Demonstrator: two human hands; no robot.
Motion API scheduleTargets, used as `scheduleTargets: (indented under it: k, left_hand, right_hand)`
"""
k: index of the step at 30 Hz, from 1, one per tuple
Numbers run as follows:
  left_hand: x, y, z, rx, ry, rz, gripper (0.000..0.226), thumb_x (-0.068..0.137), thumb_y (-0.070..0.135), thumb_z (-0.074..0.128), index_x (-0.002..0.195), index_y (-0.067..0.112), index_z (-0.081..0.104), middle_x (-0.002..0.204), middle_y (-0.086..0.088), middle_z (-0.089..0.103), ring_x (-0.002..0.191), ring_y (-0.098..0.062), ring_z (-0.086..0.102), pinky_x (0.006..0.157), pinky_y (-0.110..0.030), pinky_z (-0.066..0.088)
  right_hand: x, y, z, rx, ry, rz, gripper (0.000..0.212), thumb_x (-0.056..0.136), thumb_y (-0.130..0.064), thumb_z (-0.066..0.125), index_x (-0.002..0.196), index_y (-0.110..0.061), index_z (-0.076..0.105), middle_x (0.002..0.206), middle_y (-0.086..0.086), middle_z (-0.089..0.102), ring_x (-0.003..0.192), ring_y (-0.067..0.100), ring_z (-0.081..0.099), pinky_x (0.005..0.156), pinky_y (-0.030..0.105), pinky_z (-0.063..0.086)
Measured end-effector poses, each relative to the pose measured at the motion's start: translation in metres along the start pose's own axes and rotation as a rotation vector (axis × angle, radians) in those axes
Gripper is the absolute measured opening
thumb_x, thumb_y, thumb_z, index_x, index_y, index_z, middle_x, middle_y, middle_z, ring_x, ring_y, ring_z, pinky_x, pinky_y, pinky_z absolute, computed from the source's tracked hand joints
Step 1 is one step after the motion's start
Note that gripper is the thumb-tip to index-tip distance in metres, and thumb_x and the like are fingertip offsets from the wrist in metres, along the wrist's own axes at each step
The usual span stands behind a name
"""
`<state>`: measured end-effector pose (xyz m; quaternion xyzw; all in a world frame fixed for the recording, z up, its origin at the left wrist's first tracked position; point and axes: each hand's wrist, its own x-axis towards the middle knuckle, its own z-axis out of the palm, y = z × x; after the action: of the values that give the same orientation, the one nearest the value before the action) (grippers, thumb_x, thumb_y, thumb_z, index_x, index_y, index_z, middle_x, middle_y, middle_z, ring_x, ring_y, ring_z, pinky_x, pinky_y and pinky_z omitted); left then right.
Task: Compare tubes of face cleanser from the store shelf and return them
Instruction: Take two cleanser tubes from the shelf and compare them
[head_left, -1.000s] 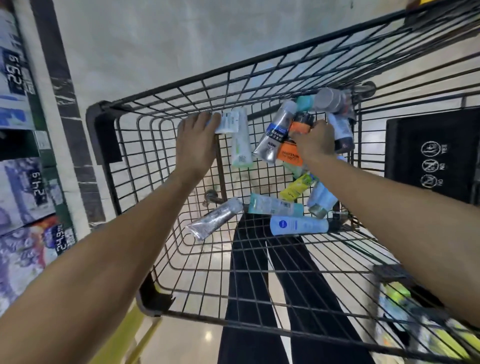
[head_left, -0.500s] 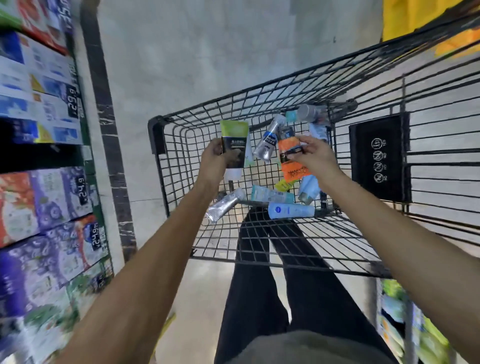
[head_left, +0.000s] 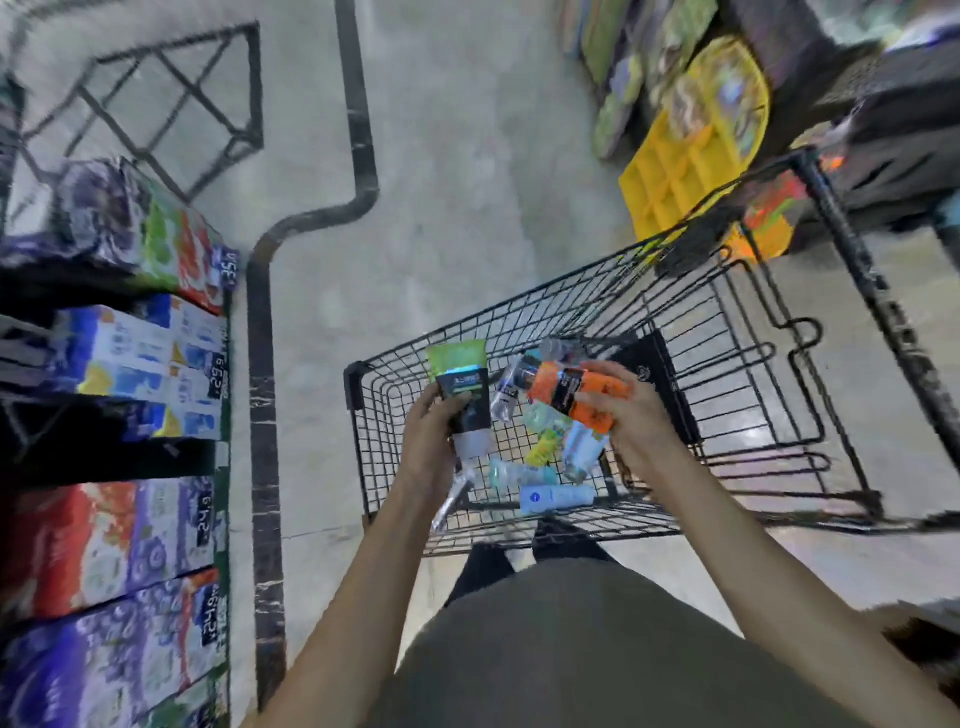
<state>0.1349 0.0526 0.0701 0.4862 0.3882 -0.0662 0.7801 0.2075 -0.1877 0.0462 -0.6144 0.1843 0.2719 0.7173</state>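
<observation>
The green and black tube sits upright in the left hand, grip clamped round its lower body; the orange tube lies slantwise in the right hand, fingers wrapped about its middle. Both look light, soft-walled and slick, best held mid-body rather than at the cap. Below the grips, more tubes lie loose in the cart.

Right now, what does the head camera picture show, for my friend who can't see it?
Over a wire shopping cart, the left hand holds a green and black tube and the right hand holds an orange tube. More tubes lie in the cart.
</observation>
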Motion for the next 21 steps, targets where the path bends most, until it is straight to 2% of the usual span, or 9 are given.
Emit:
scheduleTargets:
  k: [4, 9, 12, 14, 17, 19, 21]
  left_hand:
    - [-0.027, 0.003, -0.003, 0.005, -0.037, 0.041, 0.036, 0.094, 0.001, 0.059, 0.130, 0.001, 0.059, 0.117, -0.025, 0.070, 0.096, -0.032, 0.066, 0.070, -0.036, 0.052]
    - [-0.053, 0.003, -0.004, 0.062, -0.240, 0.025, 0.031, 0.094, 0.001, 0.059, 0.125, 0.003, 0.062, 0.106, -0.017, 0.072, 0.089, -0.029, 0.064, 0.072, -0.036, 0.049]
    - [-0.071, 0.004, 0.000, 0.116, -0.373, 0.005, 0.029, 0.094, 0.002, 0.060, 0.123, 0.005, 0.064, 0.106, -0.017, 0.072, 0.091, -0.028, 0.066, 0.079, -0.040, 0.051]
    - [-0.085, 0.000, 0.003, 0.162, -0.432, -0.009, 0.024, 0.094, 0.003, 0.060, 0.117, 0.009, 0.066, 0.102, -0.014, 0.073, 0.089, -0.027, 0.066, 0.076, -0.039, 0.052]
    - [-0.105, -0.010, 0.009, 0.219, -0.494, -0.014, 0.021, 0.094, 0.004, 0.061, 0.112, 0.013, 0.068, 0.104, -0.019, 0.073, 0.084, -0.025, 0.068, 0.069, -0.036, 0.053]
    - [-0.122, -0.018, 0.017, 0.239, -0.535, -0.030, 0.024, 0.095, 0.003, 0.060, 0.116, 0.012, 0.067, 0.096, -0.012, 0.075, 0.075, -0.019, 0.071, 0.061, -0.032, 0.056]
    - [-0.137, -0.030, 0.025, 0.264, -0.577, -0.040, 0.027, 0.095, 0.002, 0.060, 0.117, 0.015, 0.066, 0.092, -0.004, 0.076, 0.070, -0.014, 0.071, 0.058, -0.030, 0.056]
  right_hand:
    - [-0.046, -0.010, 0.007, 0.179, 0.108, -0.073, 0.040, 0.068, -0.017, 0.084, 0.108, -0.020, 0.076, 0.106, 0.005, 0.076, 0.104, 0.030, 0.068, 0.089, 0.045, 0.053]
    - [-0.111, -0.004, 0.022, 0.358, 0.201, -0.161, 0.026, 0.080, -0.006, 0.076, 0.106, -0.011, 0.072, 0.100, 0.008, 0.075, 0.095, 0.028, 0.069, 0.083, 0.050, 0.058]
    - [-0.150, 0.010, 0.032, 0.440, 0.311, -0.230, 0.027, 0.088, -0.003, 0.072, 0.113, -0.013, 0.070, 0.108, 0.010, 0.074, 0.095, 0.028, 0.071, 0.081, 0.049, 0.059]
    - [-0.173, 0.022, 0.036, 0.505, 0.382, -0.258, 0.028, 0.089, -0.005, 0.072, 0.115, -0.014, 0.070, 0.108, 0.007, 0.075, 0.094, 0.026, 0.073, 0.079, 0.047, 0.059]
    - [-0.205, 0.037, 0.036, 0.601, 0.452, -0.269, 0.039, 0.085, -0.013, 0.077, 0.123, -0.010, 0.068, 0.118, 0.013, 0.074, 0.096, 0.031, 0.072, 0.086, 0.051, 0.058]
    - [-0.228, 0.042, 0.035, 0.650, 0.516, -0.275, 0.040, 0.087, -0.014, 0.075, 0.124, -0.005, 0.065, 0.116, 0.018, 0.073, 0.084, 0.029, 0.073, 0.073, 0.042, 0.060]
    - [-0.253, 0.048, 0.031, 0.676, 0.561, -0.305, 0.031, 0.091, -0.014, 0.072, 0.120, -0.006, 0.064, 0.103, 0.017, 0.073, 0.069, 0.027, 0.070, 0.057, 0.036, 0.058]
